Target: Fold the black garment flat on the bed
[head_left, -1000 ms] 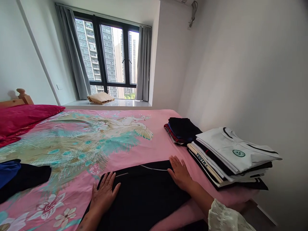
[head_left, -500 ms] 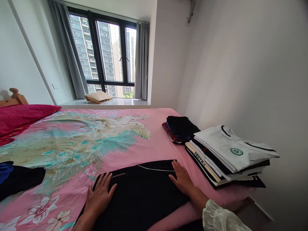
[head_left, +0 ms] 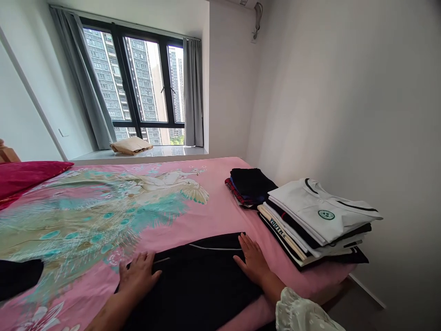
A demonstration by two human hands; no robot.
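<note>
A black garment (head_left: 196,280) with thin grey trim lines lies spread on the bed in front of me; its near end runs out of view and I cannot tell its exact kind. My left hand (head_left: 138,276) rests palm down on its left edge, fingers stretched forward and slightly bent. On the far right corner, my right hand (head_left: 253,259) lies flat with the thumb apart from the fingers. Neither hand grips the cloth. Right of my right hand stands a tall stack of folded shirts (head_left: 313,216), a white one with a green round badge on top.
Behind the shirts sits a smaller folded pile (head_left: 253,184), black on top with red plaid below. Another dark garment (head_left: 20,276) lies at the left edge. A red pillow (head_left: 31,177) is farther back on the pink bedsheet (head_left: 213,207). The bed's edge drops off at the right.
The view has turned a little, so the bed and stacks sit farther left. Both hands stay on the black garment, the left fingers slightly more bent.
</note>
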